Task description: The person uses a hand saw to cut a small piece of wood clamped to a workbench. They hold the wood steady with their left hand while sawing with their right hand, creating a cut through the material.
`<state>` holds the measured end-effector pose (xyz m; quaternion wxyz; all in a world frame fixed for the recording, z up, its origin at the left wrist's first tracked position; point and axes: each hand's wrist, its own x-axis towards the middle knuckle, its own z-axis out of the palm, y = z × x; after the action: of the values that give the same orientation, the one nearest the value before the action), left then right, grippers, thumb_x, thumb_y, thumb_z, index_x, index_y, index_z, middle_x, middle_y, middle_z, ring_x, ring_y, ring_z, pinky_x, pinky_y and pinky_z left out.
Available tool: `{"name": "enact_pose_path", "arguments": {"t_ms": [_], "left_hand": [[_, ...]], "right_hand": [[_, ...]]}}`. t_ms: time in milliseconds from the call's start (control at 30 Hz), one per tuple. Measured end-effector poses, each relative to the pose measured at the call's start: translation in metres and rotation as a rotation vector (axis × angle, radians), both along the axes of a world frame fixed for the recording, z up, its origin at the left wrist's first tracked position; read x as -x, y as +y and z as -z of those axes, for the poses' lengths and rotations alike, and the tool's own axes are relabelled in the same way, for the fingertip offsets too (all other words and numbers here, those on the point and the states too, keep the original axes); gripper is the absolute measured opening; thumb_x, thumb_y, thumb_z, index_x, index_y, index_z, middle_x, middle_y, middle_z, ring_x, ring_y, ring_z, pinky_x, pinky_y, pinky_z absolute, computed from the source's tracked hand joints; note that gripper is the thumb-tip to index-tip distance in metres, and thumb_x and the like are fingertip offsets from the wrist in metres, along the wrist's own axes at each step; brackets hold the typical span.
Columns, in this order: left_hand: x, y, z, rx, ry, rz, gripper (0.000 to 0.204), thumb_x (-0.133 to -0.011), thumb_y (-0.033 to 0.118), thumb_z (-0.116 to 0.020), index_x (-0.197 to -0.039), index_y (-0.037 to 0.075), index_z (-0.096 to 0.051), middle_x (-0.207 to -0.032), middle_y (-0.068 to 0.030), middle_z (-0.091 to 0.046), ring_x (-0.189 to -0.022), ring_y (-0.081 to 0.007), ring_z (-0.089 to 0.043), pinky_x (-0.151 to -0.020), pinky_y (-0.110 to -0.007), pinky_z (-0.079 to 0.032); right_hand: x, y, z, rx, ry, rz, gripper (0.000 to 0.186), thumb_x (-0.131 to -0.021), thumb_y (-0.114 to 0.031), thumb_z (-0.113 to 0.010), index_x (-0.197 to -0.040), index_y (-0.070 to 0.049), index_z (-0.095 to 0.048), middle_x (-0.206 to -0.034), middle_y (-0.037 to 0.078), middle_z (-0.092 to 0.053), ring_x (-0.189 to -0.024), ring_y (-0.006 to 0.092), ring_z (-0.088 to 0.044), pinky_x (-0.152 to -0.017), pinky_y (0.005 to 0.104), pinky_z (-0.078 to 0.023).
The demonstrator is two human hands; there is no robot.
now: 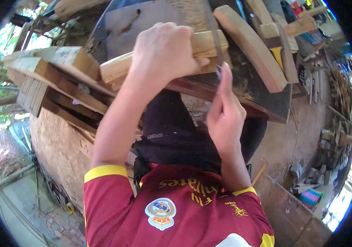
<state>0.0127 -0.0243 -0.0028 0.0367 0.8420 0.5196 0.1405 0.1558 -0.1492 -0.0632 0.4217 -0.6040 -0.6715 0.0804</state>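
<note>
My left hand [163, 51] is wrapped over a pale wooden block [116, 69] that lies across the near edge of the dark workbench [272, 105]. At the block's right end my right hand [227, 117] is closed on the near end of a long, thin, dark metal blade [214, 35]. The blade runs away from me, against or just over the block's end. Whether it is a saw or a file I cannot tell, as it is blurred and its grip is mostly hidden by my fingers. One finger of that hand points along the blade.
A long reddish wooden piece [252, 51] lies on the bench at the right, beside a yellow-and-black handle [277, 57]. A flat board [120, 20] rests at the far left of the bench. Thick timber pieces [56, 61] jut out at the left. Offcuts [320, 175] lie on the right-hand ground.
</note>
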Motion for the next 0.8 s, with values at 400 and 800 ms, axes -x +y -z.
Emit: {"name": "enact_pose_path", "arguments": {"t_ms": [400, 800], "left_hand": [[0.003, -0.003, 0.005, -0.019, -0.007, 0.046, 0.051, -0.070, 0.051, -0.082, -0.090, 0.004, -0.073, -0.086, -0.0166, -0.072, -0.088, -0.0342, -0.071, -0.078, -0.045, -0.057], [0.000, 0.000, 0.002, 0.011, 0.008, 0.028, 0.052, -0.070, 0.051, -0.082, -0.092, 0.004, -0.073, -0.091, -0.0171, -0.073, -0.087, -0.0349, -0.071, -0.082, -0.046, -0.057]], "right_hand": [[-0.020, -0.078, 0.065, 0.074, -0.063, 0.060, 0.054, -0.095, 0.006, -0.049, -0.149, 0.006, -0.040, -0.111, 0.028, -0.068, -0.087, 0.0377, -0.072, -0.075, 0.0363, -0.057], [-0.009, -0.029, 0.044, -0.065, -0.146, 0.036, 0.052, -0.097, 0.007, -0.048, -0.149, 0.005, -0.041, -0.115, 0.031, -0.066, -0.079, 0.0312, -0.069, -0.073, 0.0329, -0.055]]}}
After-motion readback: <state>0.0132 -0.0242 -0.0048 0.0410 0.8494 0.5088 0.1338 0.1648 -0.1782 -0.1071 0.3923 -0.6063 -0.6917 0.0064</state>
